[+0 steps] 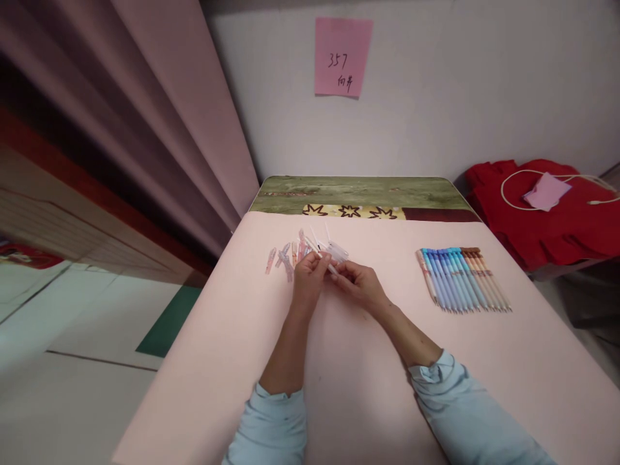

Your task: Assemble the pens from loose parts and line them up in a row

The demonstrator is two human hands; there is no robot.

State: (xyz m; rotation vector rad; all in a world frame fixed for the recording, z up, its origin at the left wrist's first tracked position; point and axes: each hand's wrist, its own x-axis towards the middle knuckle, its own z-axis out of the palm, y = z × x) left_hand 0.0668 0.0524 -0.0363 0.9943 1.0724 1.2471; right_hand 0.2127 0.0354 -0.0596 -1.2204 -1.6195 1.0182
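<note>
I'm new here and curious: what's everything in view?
Table cover: one, pink, centre
Pens: over ten, blue and brown, cover's right
Loose pen parts: several, pinkish and whitish, mid-cover
Slim piece: one, whitish, held
Tabletop: one, greenish, far edge
Handwritten note: one, pink, wall
Curtain: one, pinkish, left
Cloth: one, red, right
Cable: one, cream, on cloth
Floor patch: one, green, left
Sleeves: two, light blue, bottom
Left hand, right hand: two, bare, centre
</note>
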